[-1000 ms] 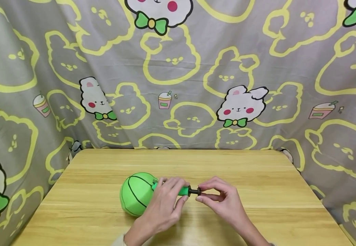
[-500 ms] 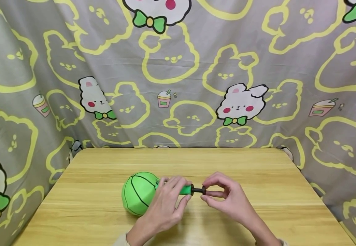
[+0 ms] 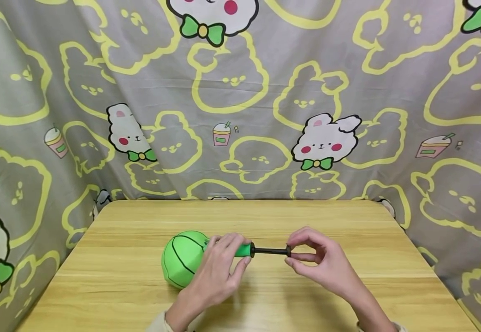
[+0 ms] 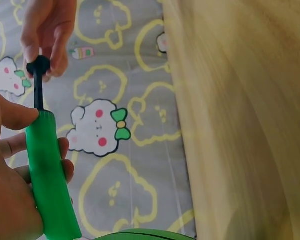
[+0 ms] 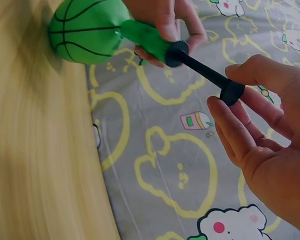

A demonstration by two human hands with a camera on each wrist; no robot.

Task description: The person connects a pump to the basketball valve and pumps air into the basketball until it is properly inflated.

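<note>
A green ball (image 3: 182,260) with black basketball lines is joined to the nozzle end of a small green hand pump (image 4: 46,170). My left hand (image 3: 219,272) grips the pump's barrel, fingers wrapped over it and thumb along its near side. From the barrel's right end a black plunger rod (image 3: 269,251) stands well pulled out. Its round black end knob (image 5: 232,92) is pinched between the thumb and fingers of my right hand (image 3: 323,263). In the head view the left hand hides part of the ball and most of the barrel.
Beneath the hands lies a light wood-grain table (image 3: 140,216). A grey curtain (image 3: 257,161) printed with yellow outlines and white cartoon bunnies hangs behind the table and along both sides.
My right hand has drawn the knob to the right, so much more of the black rod shows. The left hand and ball have shifted only slightly.
</note>
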